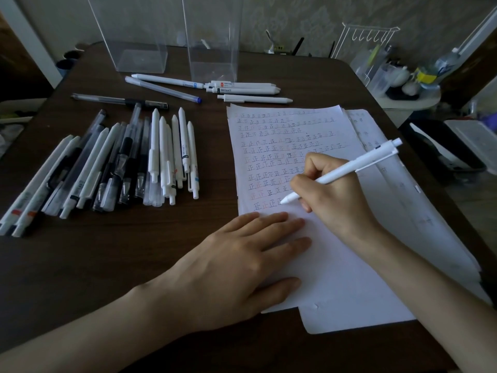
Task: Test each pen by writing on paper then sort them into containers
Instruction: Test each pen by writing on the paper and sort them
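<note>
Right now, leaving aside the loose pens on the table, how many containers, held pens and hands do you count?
Containers: 2
Held pen: 1
Hands: 2, left hand and right hand
Total: 5

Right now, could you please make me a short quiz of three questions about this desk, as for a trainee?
1. True or false: the right hand holds a white pen with its tip at the paper.
2. The left hand: A grips a pen; B lies flat on the paper; C lifts a container.
3. Fill in: the big pile of pens lies to the ___ of the paper.
Key: 1 true; 2 B; 3 left.
</note>
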`<state>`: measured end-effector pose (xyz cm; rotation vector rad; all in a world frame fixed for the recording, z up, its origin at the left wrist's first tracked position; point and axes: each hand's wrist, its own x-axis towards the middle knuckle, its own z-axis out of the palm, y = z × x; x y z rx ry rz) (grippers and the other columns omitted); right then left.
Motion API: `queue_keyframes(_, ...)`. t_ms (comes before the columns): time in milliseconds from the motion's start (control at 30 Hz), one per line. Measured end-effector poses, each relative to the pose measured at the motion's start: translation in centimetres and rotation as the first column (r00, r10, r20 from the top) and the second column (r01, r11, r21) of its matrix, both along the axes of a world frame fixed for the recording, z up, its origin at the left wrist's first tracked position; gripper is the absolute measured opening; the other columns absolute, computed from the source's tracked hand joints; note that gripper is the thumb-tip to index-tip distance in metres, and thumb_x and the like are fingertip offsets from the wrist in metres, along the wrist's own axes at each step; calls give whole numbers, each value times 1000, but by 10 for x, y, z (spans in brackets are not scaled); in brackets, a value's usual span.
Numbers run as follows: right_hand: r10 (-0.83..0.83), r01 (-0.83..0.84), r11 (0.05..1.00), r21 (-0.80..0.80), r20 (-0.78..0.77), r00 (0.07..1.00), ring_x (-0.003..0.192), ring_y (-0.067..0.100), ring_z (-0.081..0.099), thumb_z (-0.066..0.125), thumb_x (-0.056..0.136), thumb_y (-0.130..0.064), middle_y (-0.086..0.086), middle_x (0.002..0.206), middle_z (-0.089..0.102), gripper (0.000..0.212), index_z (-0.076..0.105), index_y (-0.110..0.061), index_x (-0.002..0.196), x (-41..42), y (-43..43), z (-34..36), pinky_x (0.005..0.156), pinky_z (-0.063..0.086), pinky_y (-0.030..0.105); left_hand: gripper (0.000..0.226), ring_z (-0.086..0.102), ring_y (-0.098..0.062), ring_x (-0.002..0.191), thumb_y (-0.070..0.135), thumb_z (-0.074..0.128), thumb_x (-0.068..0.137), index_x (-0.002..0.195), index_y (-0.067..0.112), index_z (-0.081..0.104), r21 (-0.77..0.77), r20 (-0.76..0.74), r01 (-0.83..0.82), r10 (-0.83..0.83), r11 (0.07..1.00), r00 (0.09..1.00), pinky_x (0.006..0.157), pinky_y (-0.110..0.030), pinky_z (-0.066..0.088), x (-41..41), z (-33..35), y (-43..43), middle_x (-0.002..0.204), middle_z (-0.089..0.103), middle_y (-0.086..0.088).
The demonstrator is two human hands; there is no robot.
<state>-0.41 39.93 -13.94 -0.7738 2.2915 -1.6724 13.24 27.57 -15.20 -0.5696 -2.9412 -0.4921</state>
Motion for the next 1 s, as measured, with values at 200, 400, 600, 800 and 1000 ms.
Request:
queue_keyframes(200, -13, 13, 1000, -25, -5, 1000, 42, 6, 28, 54, 71, -10, 7, 50, 26, 30, 28, -14, 56, -2, 1, -3, 42, 30, 16, 52, 29, -13, 138, 49, 34, 95, 140, 23, 42, 25, 0, 7, -7, 1000, 1000, 112, -33, 26, 0, -1, -1, 148, 36, 2)
queue_keyframes(400, 54, -50, 993, -108, 29, 998, 44, 7, 53, 64, 88, -24, 10, 48, 57, 31, 47, -2, 73, 0, 1, 4, 48, 41, 14, 44, 40, -12, 130, 42, 39, 96, 131, 20, 52, 73, -22, 10, -8, 997, 1000, 104, -32, 38, -2, 3, -4, 139, 48, 2)
queue_keyframes(600, 134, -135, 991, -5, -59, 989, 69, 15, 64, 67, 86, -12, 5, 73, 69, 10, 60, -15, 92, -4, 5, 0, 62, 50, 27, 47, 52, 3, 108, 58, 47, 83, 121, 31, 45, 405, 9, -177, 190, 897, 982, 88, -23, 49, -2, 13, -7, 116, 58, 14)
queue_keyframes(800, 165, -165, 986, 12, 19, 986, 84, -3, 60, 53, 93, -10, 2, 101, 70, 24, 63, -21, 111, -4, 3, 6, 62, 39, 5, 64, 51, 3, 116, 55, 64, 77, 134, 35, 43, 536, 85, -155, 130, 830, 988, 95, -21, 44, -7, 11, -8, 124, 58, 10)
queue_keyframes(1000, 214, -213, 976, 35, -28, 976, 90, 2, 58, 67, 85, -25, -2, 103, 68, 27, 61, -24, 111, 0, 2, 6, 74, 44, 13, 54, 60, -3, 97, 50, 62, 77, 124, 24, 59, 485, -43, -151, 196, 861, 980, 82, -21, 48, -7, 4, -9, 107, 66, 4)
